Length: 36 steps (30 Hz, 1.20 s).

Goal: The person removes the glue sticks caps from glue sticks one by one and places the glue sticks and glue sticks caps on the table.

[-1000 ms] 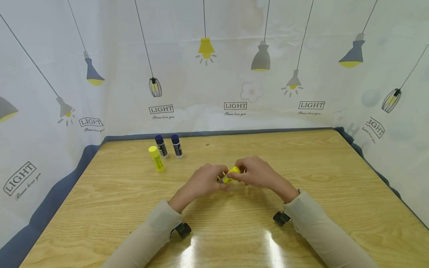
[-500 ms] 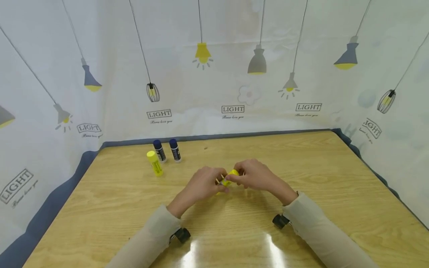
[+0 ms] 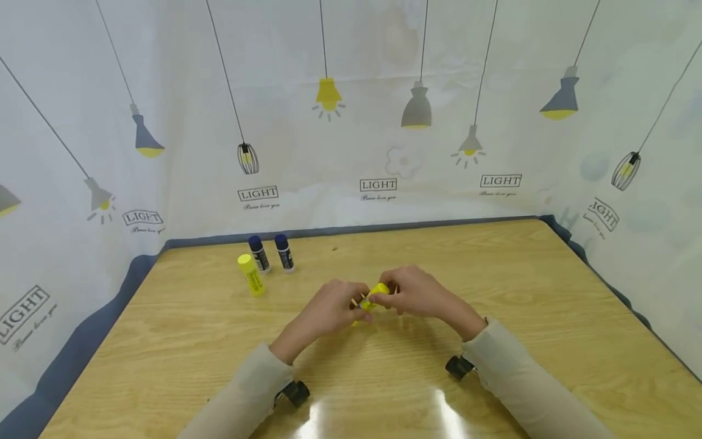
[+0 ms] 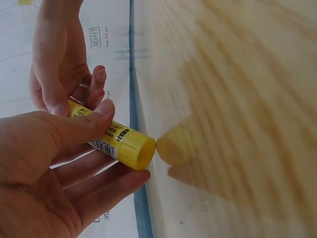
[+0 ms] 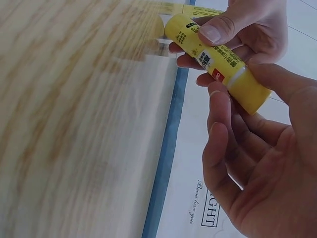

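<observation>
A yellow glue stick (image 3: 376, 295) is held at a slant between both hands over the middle of the table. My left hand (image 3: 331, 309) grips its body, thumb on top and fingers beneath, as the left wrist view shows. The lower end of the glue stick (image 4: 119, 138) comes right down to its own reflection in the tabletop. At the upper end, my right hand (image 3: 419, 292) pinches the yellow cap (image 5: 249, 93) between thumb and fingers. A pale band runs round the stick beside the cap in the right wrist view.
Another yellow glue stick (image 3: 251, 275) stands upright at the table's back left. Two glue sticks with dark blue caps, a left one (image 3: 259, 254) and a right one (image 3: 284, 253), stand behind it. A printed curtain (image 3: 307, 152) borders the wooden table (image 3: 466, 256).
The head view has tilted up, so everything sits lower in it. Both hands stay on the glue stick; its lower yellow end now shows below my left thumb. The standing glue sticks have not moved.
</observation>
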Available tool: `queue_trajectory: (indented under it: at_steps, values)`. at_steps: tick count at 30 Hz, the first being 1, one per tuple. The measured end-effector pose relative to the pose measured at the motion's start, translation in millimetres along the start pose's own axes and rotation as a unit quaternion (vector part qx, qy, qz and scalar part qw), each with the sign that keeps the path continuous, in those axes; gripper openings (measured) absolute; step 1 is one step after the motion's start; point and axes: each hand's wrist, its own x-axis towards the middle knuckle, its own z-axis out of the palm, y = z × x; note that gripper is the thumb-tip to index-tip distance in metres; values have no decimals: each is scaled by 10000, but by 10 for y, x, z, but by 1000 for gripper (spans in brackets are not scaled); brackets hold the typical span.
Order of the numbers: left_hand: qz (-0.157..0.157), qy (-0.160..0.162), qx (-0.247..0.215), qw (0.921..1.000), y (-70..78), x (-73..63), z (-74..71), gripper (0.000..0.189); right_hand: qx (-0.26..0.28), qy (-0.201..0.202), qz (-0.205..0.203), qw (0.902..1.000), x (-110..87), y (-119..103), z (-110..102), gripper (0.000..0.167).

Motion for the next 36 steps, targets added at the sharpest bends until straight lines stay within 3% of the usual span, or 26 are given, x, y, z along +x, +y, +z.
queue_trajectory:
  at_steps: [9,36]
  values:
    - [-150,-39,-197,9997,-23,-2,-13,26,-86,206,9,9998,15,36,21,29]
    - [-258,27,113,9996,-24,-3,4,34,-161,344,31,9993,9,40,29,28]
